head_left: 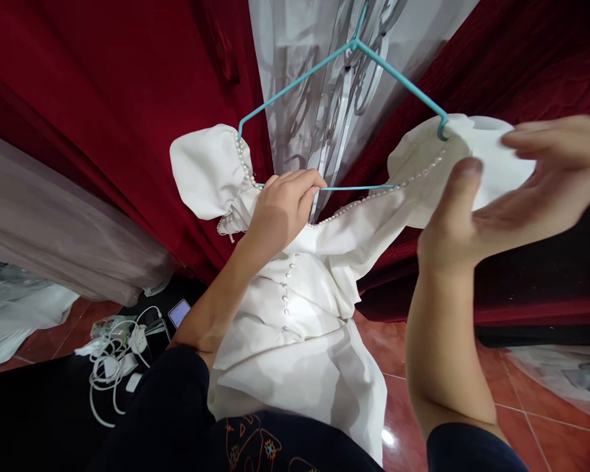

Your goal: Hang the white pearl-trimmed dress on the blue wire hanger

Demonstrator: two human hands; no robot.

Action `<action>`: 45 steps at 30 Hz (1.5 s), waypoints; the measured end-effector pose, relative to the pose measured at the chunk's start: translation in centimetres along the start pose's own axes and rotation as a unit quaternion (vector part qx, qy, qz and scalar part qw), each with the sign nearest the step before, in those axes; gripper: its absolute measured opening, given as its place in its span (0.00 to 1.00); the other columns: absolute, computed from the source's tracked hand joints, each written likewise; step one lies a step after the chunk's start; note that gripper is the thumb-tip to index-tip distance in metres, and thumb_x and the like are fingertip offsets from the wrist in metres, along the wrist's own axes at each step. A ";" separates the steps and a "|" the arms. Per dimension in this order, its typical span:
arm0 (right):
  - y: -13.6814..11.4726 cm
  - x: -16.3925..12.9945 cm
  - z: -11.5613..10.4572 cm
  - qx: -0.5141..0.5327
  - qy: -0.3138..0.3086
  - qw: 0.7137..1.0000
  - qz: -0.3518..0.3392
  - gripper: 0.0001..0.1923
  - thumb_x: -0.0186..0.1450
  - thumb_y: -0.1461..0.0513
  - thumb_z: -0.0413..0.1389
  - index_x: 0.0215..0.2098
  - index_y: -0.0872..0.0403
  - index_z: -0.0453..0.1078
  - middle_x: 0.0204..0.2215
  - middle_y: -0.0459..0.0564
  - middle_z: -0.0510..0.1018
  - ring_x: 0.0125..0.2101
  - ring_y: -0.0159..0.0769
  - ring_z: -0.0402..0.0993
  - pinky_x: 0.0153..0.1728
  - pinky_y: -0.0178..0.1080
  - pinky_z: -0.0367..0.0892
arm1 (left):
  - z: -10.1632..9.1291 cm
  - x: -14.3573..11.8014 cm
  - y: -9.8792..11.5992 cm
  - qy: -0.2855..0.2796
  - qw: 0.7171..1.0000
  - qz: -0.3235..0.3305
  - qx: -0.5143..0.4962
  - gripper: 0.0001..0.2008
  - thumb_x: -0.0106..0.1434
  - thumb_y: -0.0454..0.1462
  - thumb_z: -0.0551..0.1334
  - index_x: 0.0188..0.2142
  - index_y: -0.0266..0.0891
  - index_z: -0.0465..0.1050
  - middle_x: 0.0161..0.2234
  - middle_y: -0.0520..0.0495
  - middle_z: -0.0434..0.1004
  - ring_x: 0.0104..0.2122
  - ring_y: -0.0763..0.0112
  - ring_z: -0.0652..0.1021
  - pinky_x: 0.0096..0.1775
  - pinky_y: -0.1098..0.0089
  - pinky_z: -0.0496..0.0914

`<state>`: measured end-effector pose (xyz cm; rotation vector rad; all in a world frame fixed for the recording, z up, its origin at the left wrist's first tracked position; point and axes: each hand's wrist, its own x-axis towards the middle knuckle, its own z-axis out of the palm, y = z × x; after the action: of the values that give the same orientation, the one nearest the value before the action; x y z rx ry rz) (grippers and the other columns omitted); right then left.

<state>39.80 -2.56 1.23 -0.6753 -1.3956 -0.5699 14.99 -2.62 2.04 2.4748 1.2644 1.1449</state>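
A white dress (305,301) with puffed sleeves, a beaded neckline and a row of covered buttons hangs on a light blue clothes hanger (398,75). My left hand (288,203) is closed at the neckline, where the hanger's lower bar passes into it; the fingertips are partly hidden. On the other side, my right hand (521,183) is open, thumb and fingers apart, at the right puffed sleeve (423,190). Slight blur covers that hand. The left puffed sleeve (204,170) hangs off the hanger's other end.
Dark red curtains (128,98) and white metal scrollwork (344,111) stand behind the dress. At lower left, tangled white cables (108,367) and a phone (179,313) lie on a black surface (39,406). Sheer fabric (54,216) hangs at left above the red tiled floor (535,393).
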 end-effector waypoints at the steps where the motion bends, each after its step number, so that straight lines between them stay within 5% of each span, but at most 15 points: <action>1: -1.1 -0.5 0.4 0.025 -0.040 0.999 0.010 0.11 0.75 0.58 0.59 0.53 0.51 0.77 0.46 0.54 0.79 0.52 0.45 0.78 0.55 0.54 0.73 | 0.1 -0.1 -0.1 0.004 1.000 0.003 -0.002 0.11 0.79 0.29 0.56 0.44 0.42 0.76 0.40 0.52 0.84 0.43 0.63 0.82 0.52 0.60 0.70; 5: -3.9 -3.3 3.2 0.016 -0.261 0.963 0.064 0.13 0.77 0.57 0.54 0.54 0.51 0.76 0.46 0.51 0.84 0.48 0.43 0.79 0.52 0.51 0.71 | 0.4 -0.4 -0.4 0.018 1.000 0.019 0.005 0.11 0.79 0.30 0.56 0.45 0.42 0.77 0.42 0.51 0.85 0.44 0.63 0.82 0.51 0.61 0.71; 9: -4.5 -5.3 4.9 -0.039 -0.224 0.970 0.090 0.11 0.77 0.57 0.54 0.51 0.49 0.78 0.38 0.47 0.84 0.40 0.38 0.73 0.50 0.48 0.63 | 0.2 -0.6 -1.0 0.054 0.995 0.085 -0.013 0.12 0.79 0.32 0.55 0.47 0.43 0.78 0.47 0.47 0.84 0.49 0.63 0.83 0.55 0.60 0.75; 14: -5.8 -5.4 5.1 0.005 -0.184 0.978 0.096 0.12 0.77 0.61 0.55 0.49 0.46 0.80 0.39 0.45 0.84 0.39 0.36 0.73 0.50 0.47 0.60 | -2.4 0.5 -4.1 0.313 0.943 0.075 0.090 0.11 0.76 0.36 0.61 0.55 0.51 0.76 0.60 0.46 0.76 0.64 0.54 0.75 0.69 0.47 0.69; 17: -6.2 -5.4 5.3 0.001 -0.187 0.977 0.101 0.11 0.77 0.58 0.56 0.50 0.45 0.82 0.39 0.45 0.85 0.40 0.36 0.74 0.50 0.47 0.61 | -4.3 1.4 -6.9 0.373 0.914 0.066 0.144 0.18 0.72 0.38 0.65 0.60 0.54 0.72 0.62 0.47 0.75 0.66 0.50 0.73 0.70 0.43 0.67; 22: -5.1 -5.2 5.1 -0.024 -0.193 0.974 0.116 0.11 0.77 0.53 0.58 0.46 0.46 0.82 0.39 0.45 0.86 0.40 0.37 0.75 0.51 0.48 0.62 | -6.5 1.8 -9.5 0.249 0.967 0.048 0.038 0.08 0.80 0.43 0.57 0.55 0.51 0.71 0.50 0.52 0.82 0.50 0.65 0.83 0.55 0.55 0.79; 26: -3.8 -4.9 4.9 -0.021 -0.199 0.972 0.123 0.12 0.77 0.51 0.58 0.44 0.46 0.82 0.38 0.44 0.86 0.40 0.38 0.76 0.52 0.49 0.62 | -7.8 1.8 -11.0 0.190 0.982 0.013 0.011 0.16 0.80 0.55 0.56 0.54 0.51 0.72 0.50 0.55 0.84 0.51 0.63 0.83 0.51 0.51 0.79; 30: -3.5 -4.9 5.2 -0.020 -0.210 0.967 0.142 0.15 0.76 0.49 0.58 0.42 0.46 0.82 0.36 0.45 0.86 0.40 0.39 0.76 0.52 0.50 0.64 | -9.3 1.7 -13.3 0.255 0.965 -0.055 0.005 0.22 0.74 0.62 0.61 0.46 0.49 0.75 0.40 0.64 0.83 0.41 0.71 0.79 0.47 0.50 0.80; 33: -3.7 -5.0 5.5 -0.024 -0.215 0.965 0.150 0.14 0.76 0.50 0.57 0.43 0.46 0.82 0.37 0.45 0.86 0.40 0.39 0.77 0.52 0.50 0.65 | -10.2 0.1 -13.9 0.326 0.942 -0.078 0.020 0.20 0.74 0.60 0.62 0.41 0.48 0.75 0.37 0.60 0.81 0.40 0.69 0.79 0.45 0.50 0.77; 36: -4.2 -5.1 5.4 -0.021 -0.205 0.967 0.148 0.12 0.77 0.52 0.57 0.43 0.46 0.82 0.38 0.45 0.86 0.41 0.39 0.78 0.52 0.51 0.66 | -10.5 -2.9 -13.1 0.306 0.945 -0.118 0.012 0.13 0.72 0.52 0.65 0.40 0.47 0.76 0.36 0.54 0.82 0.39 0.67 0.81 0.39 0.54 0.73; 40: -4.8 -5.3 5.5 0.004 -0.195 0.969 0.153 0.11 0.76 0.53 0.58 0.44 0.46 0.82 0.38 0.45 0.86 0.42 0.39 0.80 0.52 0.50 0.66 | -9.9 -6.1 -10.5 0.158 0.976 -0.146 -0.020 0.06 0.63 0.44 0.69 0.35 0.47 0.82 0.30 0.56 0.83 0.29 0.71 0.78 0.31 0.62 0.73; 43: -5.0 -5.4 5.9 0.009 -0.179 0.972 0.150 0.10 0.76 0.54 0.59 0.44 0.46 0.82 0.38 0.45 0.86 0.41 0.38 0.80 0.52 0.49 0.66 | -8.6 -6.4 -7.3 0.024 0.996 -0.072 -0.037 0.08 0.64 0.37 0.65 0.38 0.48 0.86 0.39 0.54 0.88 0.38 0.63 0.85 0.40 0.59 0.80; 45: -5.1 -5.5 6.1 0.009 -0.167 0.975 0.145 0.10 0.76 0.54 0.59 0.44 0.46 0.82 0.37 0.45 0.86 0.41 0.38 0.79 0.50 0.49 0.65 | -7.7 -5.7 -5.0 0.013 0.999 0.018 -0.050 0.11 0.69 0.34 0.63 0.41 0.47 0.86 0.42 0.52 0.89 0.42 0.64 0.86 0.46 0.60 0.81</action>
<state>31.36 -1.81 -3.47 -0.9735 -1.5729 -0.2155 4.50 -5.23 2.05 2.4284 1.1438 1.2207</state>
